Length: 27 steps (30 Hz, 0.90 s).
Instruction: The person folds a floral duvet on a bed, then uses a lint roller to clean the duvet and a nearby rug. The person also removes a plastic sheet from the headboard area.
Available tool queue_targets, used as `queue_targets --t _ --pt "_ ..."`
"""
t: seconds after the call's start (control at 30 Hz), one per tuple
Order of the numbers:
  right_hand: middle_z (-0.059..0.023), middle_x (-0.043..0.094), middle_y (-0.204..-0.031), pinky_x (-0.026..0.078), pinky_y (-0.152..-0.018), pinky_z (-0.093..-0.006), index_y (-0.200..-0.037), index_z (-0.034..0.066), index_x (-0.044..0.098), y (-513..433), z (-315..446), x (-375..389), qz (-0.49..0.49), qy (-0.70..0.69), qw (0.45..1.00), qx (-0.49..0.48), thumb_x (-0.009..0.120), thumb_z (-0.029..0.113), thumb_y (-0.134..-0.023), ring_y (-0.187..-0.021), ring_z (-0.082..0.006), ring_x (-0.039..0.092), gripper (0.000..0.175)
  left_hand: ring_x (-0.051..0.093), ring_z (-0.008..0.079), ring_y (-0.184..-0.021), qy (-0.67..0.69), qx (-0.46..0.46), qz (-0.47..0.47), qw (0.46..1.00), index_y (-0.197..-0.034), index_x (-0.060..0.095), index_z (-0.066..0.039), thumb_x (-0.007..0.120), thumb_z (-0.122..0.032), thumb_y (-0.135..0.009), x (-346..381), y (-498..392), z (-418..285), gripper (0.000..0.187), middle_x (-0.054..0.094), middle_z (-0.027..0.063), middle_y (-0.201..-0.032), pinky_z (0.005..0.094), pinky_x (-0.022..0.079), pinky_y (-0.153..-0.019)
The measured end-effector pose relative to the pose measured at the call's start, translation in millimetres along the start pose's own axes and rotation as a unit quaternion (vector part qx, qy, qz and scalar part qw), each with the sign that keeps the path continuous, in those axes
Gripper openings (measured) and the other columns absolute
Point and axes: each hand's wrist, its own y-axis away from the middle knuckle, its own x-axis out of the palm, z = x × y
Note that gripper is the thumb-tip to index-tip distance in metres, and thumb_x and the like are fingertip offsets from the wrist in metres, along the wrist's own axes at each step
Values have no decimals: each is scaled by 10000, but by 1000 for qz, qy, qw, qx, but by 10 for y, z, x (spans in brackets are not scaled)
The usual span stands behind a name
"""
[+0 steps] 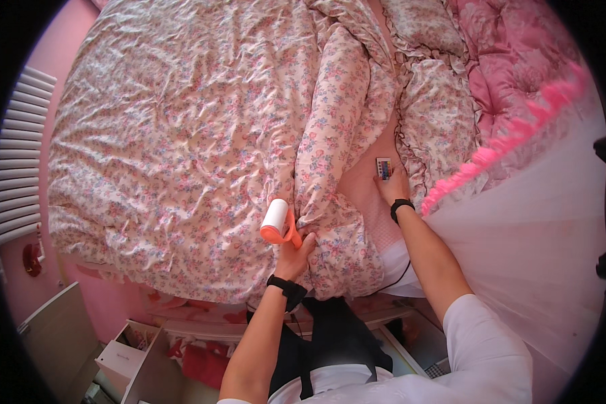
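Observation:
My left hand [294, 260] grips the orange handle of a lint roller [274, 216]; its white roll points up and away from me, over the floral quilt [182, 151]. With my right hand [394, 186] I hold the near end of a small white remote control [384, 168] that has rows of coloured buttons. That hand is low over a strip of pink quilted bed sheet [371, 199], between the folded quilt edge and a frilled floral pillow [437, 108]. Part of the lint roller's handle is hidden in my left palm.
White tulle [515, 227] with a pink ruffle [485, 159] hangs at my right. Beyond the pillows is a pink tufted headboard [505, 96]. Below me are open drawers [141, 373] with red cloth [207, 364] inside. A white radiator [22, 156] is on the left wall.

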Motion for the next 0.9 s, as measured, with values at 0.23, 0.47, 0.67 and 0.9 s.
queue_targets --t 0.23,0.47,0.67,0.9 --pt "-303 637 -1080 508 -851 -486 -1128 -66 525 526 217 -294 206 -186 954 111 717 367 -803 -1009 -469 628 574 552 79 -854 -86 39 -43 995 -1370 422 15 631 -125 -966 30 244 -238 476 604 36 -1145 236 482 -717" --pt "-175 664 -1066 475 -939 -365 -1204 -75 558 1815 -517 -1155 214 -350 906 100 632 284 -937 -1053 -236 611 454 562 172 -1154 -92 18 -15 995 -1405 402 13 644 -202 -963 31 658 -526 547 518 104 -1367 304 538 -841" --pt "-105 665 -1166 500 -859 -325 -1246 -10 611 2236 -1737 -1790 140 -175 934 279 617 402 -940 -1027 -163 614 513 479 242 -1306 -208 -16 107 972 -1489 303 -12 609 -205 -981 -209 897 -654 623 404 152 -1504 384 551 -929" --pt "-203 563 -1348 417 -1043 -401 -1407 14 451 2966 -1186 -1079 118 -356 862 340 567 269 -964 -1224 -294 545 524 503 256 -1276 -319 -72 154 932 -1502 265 -2 610 -210 -976 -569 1179 -582 662 432 152 -1477 408 566 -906"
